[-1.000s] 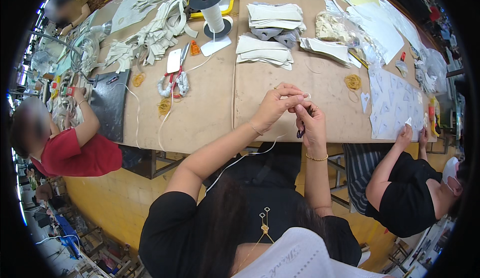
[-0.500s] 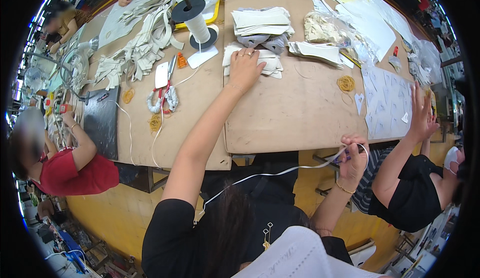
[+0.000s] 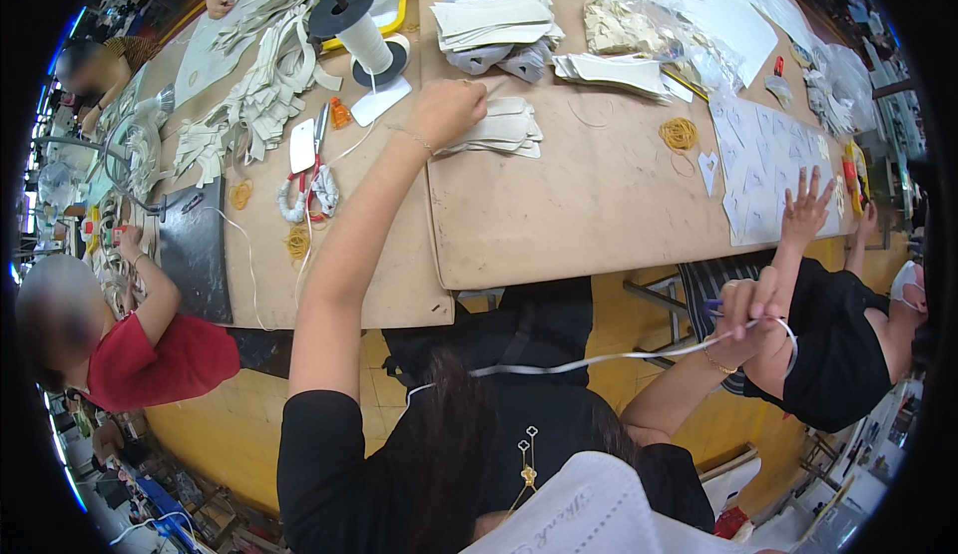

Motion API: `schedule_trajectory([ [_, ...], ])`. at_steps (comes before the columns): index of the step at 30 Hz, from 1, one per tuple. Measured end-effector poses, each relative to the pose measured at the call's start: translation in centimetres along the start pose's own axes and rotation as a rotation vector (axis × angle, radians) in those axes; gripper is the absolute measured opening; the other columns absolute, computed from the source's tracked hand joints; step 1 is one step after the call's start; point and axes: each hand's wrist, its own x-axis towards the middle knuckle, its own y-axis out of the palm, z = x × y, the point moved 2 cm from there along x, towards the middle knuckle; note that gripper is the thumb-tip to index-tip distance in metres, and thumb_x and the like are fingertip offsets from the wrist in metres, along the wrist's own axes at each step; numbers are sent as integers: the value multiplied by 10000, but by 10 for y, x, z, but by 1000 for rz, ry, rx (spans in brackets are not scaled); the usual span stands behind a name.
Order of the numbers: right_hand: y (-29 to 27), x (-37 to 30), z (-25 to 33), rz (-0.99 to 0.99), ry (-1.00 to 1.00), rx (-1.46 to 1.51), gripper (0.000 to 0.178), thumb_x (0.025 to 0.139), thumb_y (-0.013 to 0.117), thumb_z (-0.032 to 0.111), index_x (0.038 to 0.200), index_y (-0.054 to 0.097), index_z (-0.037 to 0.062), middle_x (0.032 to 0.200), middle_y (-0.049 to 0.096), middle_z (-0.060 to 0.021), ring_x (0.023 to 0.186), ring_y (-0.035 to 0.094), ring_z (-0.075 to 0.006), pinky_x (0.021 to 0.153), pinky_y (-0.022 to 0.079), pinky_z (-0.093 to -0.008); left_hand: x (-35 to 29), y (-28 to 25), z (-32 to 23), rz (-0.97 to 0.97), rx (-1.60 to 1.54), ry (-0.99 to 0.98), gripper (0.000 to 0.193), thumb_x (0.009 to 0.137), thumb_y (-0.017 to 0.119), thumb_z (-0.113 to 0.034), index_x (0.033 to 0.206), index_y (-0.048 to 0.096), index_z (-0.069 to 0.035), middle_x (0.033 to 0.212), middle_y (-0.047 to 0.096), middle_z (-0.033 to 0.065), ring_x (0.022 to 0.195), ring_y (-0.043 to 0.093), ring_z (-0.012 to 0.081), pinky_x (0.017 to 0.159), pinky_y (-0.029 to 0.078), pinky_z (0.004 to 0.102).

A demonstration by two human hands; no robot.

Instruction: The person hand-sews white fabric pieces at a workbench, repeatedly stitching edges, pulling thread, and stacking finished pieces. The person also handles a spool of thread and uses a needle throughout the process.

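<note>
From the head view, the left hand (image 3: pixel 446 110) is reaching across the bench (image 3: pixel 559 205) and settling its grip onto the small stack of pale cut pieces (image 3: pixel 504 127), fingers curled on the stack's near-left corner, just right of the thread spool (image 3: pixel 364 40). The right hand (image 3: pixel 750 304) is hanging off the bench's near edge, clamped on a white cord (image 3: pixel 599 359) and a dark slim tool. Lifting only the top piece, and keeping the cord clear of the bench edge, is probably serving best.
</note>
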Motion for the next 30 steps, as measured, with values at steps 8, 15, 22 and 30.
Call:
schedule_trajectory([
  [8,-28,-7,56,154,-233,453,203,917,739,260,1048,689,113,843,643,-20,531,561,-92,492,420,-275,-30,-15,21,-882,-1313,-547,123,967,533,-119,925,528,-4,961,667,137,869,637,176,820,505,334],
  [15,-60,0,102,143,-211,321,298,1005,607,387,1159,744,172,1152,699,-32,792,586,-165,754,426,-362,-119,-25,-71,-549,-246,-103,336,921,683,-156,1234,611,-58,1232,659,110,1128,626,313,970,475,442],
  [22,-62,37,61,-333,-35,-105,133,1020,608,184,961,610,64,849,602,-21,408,333,-34,453,279,-220,-181,17,-153,104,-154,-85,708,935,642,-490,1506,441,-124,1578,359,206,1464,335,377,1194,247,530],
  [30,-83,208,6,-140,213,-125,232,1007,631,155,1148,667,-26,1006,712,-52,506,363,-25,501,294,-197,-202,-44,-183,1067,-1800,-470,341,1001,636,-169,1295,608,1,802,695,63,698,650,94,658,536,242],
])
